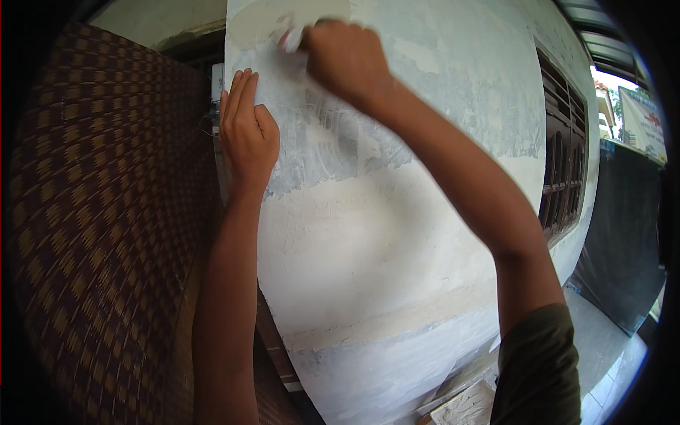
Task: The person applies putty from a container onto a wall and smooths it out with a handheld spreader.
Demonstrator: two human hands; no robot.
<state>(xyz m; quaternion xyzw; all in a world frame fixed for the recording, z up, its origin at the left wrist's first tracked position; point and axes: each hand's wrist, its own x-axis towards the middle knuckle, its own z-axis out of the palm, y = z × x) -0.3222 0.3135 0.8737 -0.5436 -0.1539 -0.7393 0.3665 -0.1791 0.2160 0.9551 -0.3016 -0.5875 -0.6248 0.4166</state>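
A white wall (354,248) with grey, rough patches where the surface coat is worn away fills the middle of the view. My right hand (347,60) is closed around a small hand scraper (290,40), held against the upper part of the wall. Motion blurs the tool, and my fist hides its handle; a pale, flat end with a touch of red shows. Near the wall's left edge, my left hand (249,134) rests with fingers stretched upward and thumb bent in, holding nothing.
A brown woven bamboo panel (106,212) stands close on the left. On the right are a dark wooden louvred window (563,149) and a black sheet (616,234). A pale, dusty board (464,405) lies at the wall's foot.
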